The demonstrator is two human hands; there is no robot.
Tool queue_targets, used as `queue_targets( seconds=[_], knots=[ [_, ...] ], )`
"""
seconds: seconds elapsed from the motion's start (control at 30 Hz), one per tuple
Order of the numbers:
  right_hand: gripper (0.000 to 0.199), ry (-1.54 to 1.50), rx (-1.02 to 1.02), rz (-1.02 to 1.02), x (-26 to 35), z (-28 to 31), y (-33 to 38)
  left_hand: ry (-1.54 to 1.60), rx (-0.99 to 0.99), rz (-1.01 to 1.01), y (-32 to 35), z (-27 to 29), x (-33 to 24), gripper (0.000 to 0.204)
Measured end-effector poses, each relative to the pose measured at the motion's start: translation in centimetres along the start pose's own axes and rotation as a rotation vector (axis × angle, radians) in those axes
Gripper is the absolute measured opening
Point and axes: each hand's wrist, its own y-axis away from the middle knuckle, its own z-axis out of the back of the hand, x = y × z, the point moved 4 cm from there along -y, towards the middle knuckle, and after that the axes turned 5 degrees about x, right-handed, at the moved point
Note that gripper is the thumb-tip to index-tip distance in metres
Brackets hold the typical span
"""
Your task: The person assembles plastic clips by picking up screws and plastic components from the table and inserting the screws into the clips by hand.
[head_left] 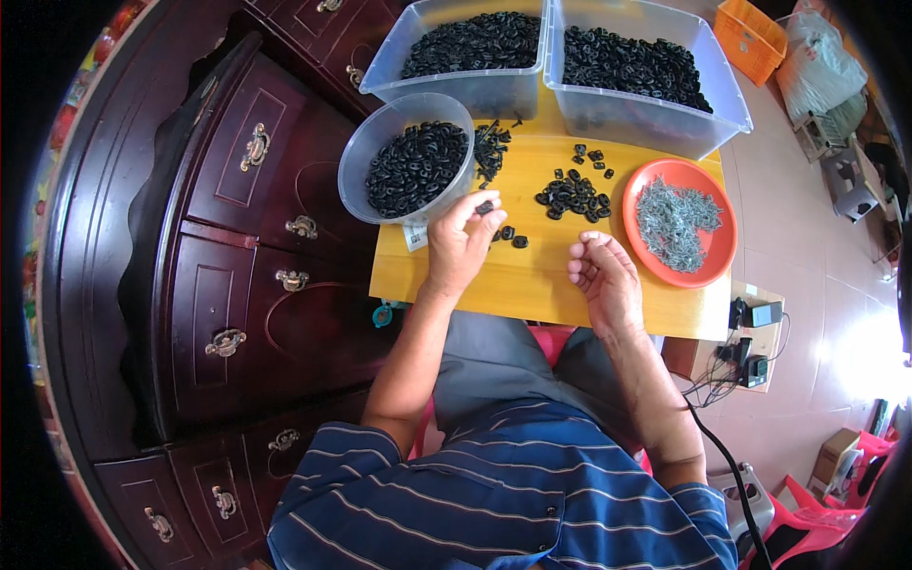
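My left hand (pixel 458 245) pinches a small black plastic piece (pixel 485 207) between thumb and fingers, just above the yellow table. To its right, my right hand (pixel 611 277) is closed, thumb against fingertips; whatever it may hold is too small to make out. A few black oval pieces (pixel 520 241) lie beside my left hand. Between and beyond the hands is a loose pile of similar black pieces (pixel 572 194). A red plate (pixel 727 249) heaped with small grey metal pins (pixel 673 223) stands right of my right hand. A round clear tub (pixel 350 186) full of black ovals (pixel 416 169) is by my left hand.
Two clear plastic bins (pixel 518 92) (pixel 646 122) of black parts stand at the table's far side. Thin black parts (pixel 490 152) lie beside the tub. A dark wooden cabinet (pixel 275 209) borders the left. Chargers and cables (pixel 750 342) sit on a box at the right.
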Motion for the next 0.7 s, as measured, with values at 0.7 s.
queue_targets(
  seconds=[0.7],
  knots=[
    [0.015,0.122,0.047,0.056,0.0,-0.4,-0.2,-0.418,0.22,-0.291,2.8,-1.0,1.5,0.015]
  ],
)
